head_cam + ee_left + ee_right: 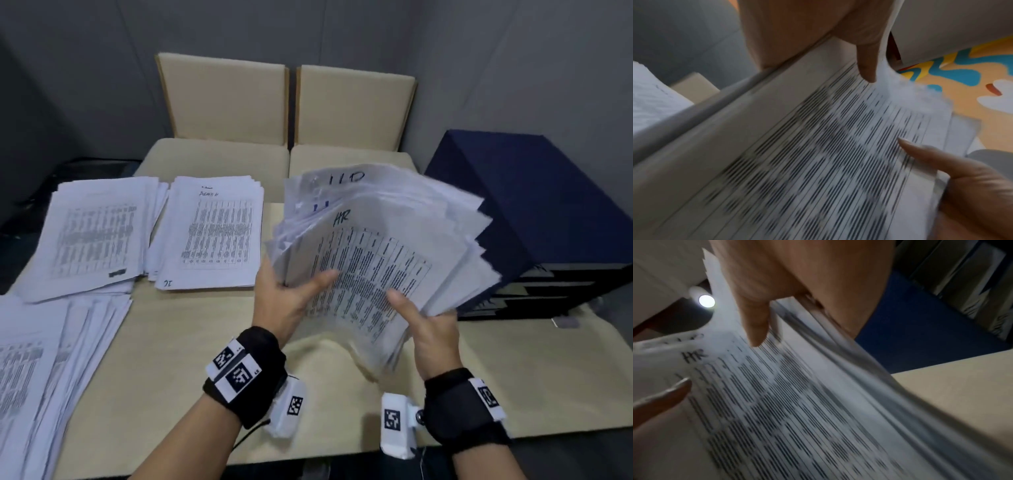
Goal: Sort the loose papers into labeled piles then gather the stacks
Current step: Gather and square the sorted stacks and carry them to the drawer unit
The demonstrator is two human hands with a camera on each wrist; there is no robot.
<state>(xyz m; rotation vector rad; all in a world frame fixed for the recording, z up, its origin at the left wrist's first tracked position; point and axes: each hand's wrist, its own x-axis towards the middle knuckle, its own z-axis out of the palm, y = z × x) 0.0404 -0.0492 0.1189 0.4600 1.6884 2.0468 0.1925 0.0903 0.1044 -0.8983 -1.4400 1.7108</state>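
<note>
A thick, fanned stack of printed papers (383, 246), top sheet marked "HR", is held up off the beige table (178, 359) at centre right. My left hand (291, 294) grips its left edge, thumb on the top sheet. My right hand (428, 325) grips the lower right edge, thumb on the print. In the left wrist view the left thumb (867, 65) presses the printed stack (818, 162); the right thumb (937, 155) lies across it. In the right wrist view the right thumb (756, 321) sits on the "HR" stack (797, 402).
Other paper piles lie on the table: one at far left (92, 236), one labelled by hand at centre (212, 236), one spread at the near left edge (44, 377). A stack of dark blue folders (534, 212) stands at right. Two beige chairs (226, 102) face the far side.
</note>
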